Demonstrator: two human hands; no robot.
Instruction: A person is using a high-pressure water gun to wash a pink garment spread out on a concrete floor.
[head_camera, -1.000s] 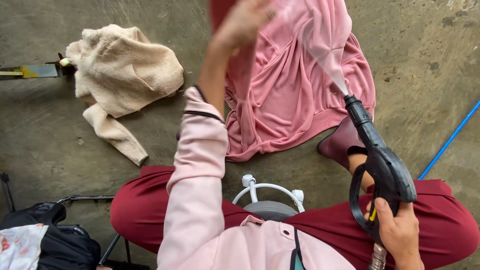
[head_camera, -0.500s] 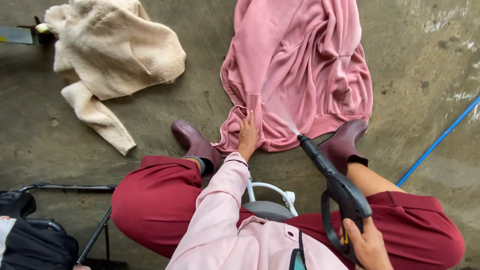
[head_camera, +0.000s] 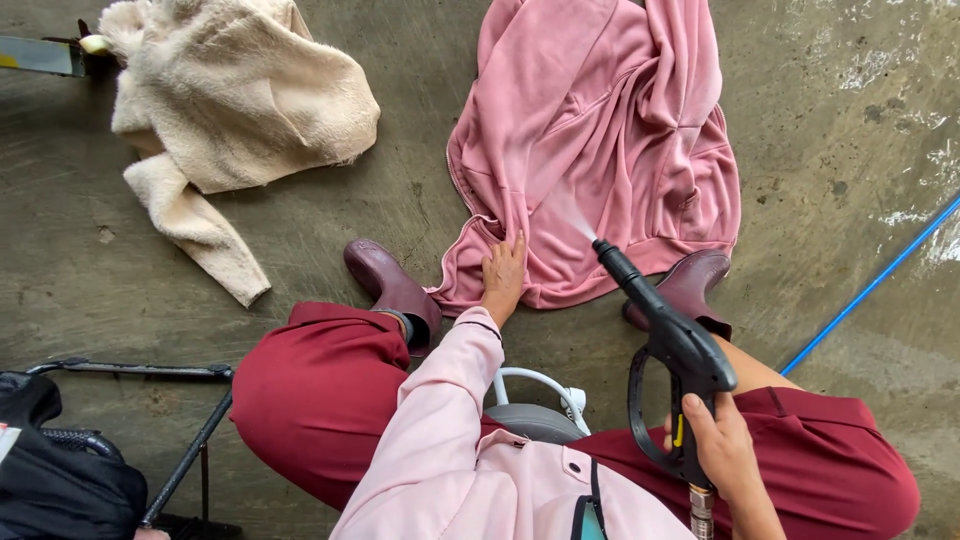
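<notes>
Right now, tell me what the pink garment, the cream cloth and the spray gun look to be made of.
Pink garment: soft knit, probably fleece or jersey; it drapes in smooth folds with a ribbed hem.
Cream cloth: fluffy pile, likely sherpa or towelling; fuzzy matted surface.
Spray gun: moulded black plastic, seemingly; matte with dull highlights.

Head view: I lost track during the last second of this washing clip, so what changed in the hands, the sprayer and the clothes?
The left hand came down from a raised blur and now presses flat on the near edge of the pink garment. The right hand kept its grip on the black spray gun, whose nozzle swung nearer and left; its spray still hits the garment. The cream fleece garment and blue hose stayed put.
</notes>
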